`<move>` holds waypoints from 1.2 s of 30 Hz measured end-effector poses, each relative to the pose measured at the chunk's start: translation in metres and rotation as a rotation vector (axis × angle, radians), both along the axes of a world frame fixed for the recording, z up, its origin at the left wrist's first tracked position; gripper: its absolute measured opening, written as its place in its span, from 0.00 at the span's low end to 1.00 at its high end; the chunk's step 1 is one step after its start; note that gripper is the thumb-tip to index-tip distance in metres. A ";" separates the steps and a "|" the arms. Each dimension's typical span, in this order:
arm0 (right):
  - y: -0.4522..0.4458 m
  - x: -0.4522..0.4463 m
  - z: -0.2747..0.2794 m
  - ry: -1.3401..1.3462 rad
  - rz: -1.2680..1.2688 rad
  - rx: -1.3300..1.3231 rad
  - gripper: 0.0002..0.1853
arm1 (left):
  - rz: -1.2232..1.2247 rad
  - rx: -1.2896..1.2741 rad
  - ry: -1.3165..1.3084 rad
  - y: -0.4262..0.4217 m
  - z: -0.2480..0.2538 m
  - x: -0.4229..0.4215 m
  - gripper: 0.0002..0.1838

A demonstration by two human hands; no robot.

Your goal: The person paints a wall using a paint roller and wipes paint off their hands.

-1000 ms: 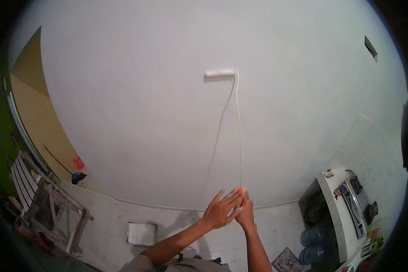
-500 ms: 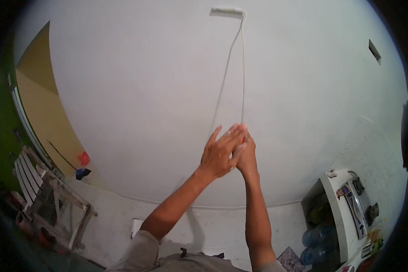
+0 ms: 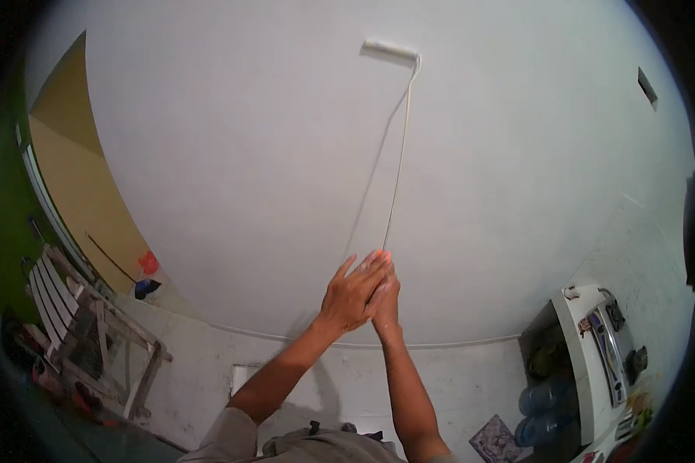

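A paint roller (image 3: 391,52) with a pale sleeve rests against the white wall (image 3: 247,154). Its long thin rod runs down to a red handle, mostly hidden by my hands. My right hand (image 3: 388,301) is closed around that handle at the lower centre. Across it lies my left hand (image 3: 351,295), its fingers stretched out and the little finger apart, pressed over the right hand and the handle top. White specks show on the fingers.
A slatted wooden chair (image 3: 54,305) and a wooden frame stand at left. On the right is a white counter (image 3: 575,339) with items on top and blue water bottles (image 3: 537,413) below. A patterned tile (image 3: 496,441) lies on the floor. A dark slot (image 3: 647,89) shows upper right.
The roller has moved lower in view along the wall. Both hands have come down and left with the handle, and the rod now leans more.
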State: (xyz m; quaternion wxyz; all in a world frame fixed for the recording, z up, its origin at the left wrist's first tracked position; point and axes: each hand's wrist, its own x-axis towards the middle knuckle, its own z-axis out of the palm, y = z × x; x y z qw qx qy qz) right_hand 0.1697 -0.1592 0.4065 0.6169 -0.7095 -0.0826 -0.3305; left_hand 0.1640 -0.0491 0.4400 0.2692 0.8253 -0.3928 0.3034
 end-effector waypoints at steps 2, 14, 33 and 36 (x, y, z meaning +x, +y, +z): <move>0.002 -0.012 -0.026 0.092 0.010 0.009 0.19 | 0.008 0.018 0.065 0.003 -0.023 -0.012 0.26; -0.001 -0.092 -0.136 0.459 -0.038 -0.048 0.17 | -0.062 0.096 0.336 0.008 -0.148 -0.072 0.29; 0.005 -0.091 -0.090 0.264 -0.065 -0.181 0.15 | -0.083 -0.029 0.267 0.016 -0.091 -0.080 0.28; 0.006 -0.075 -0.084 0.191 -0.082 -0.197 0.14 | -0.074 -0.043 0.201 0.017 -0.081 -0.067 0.27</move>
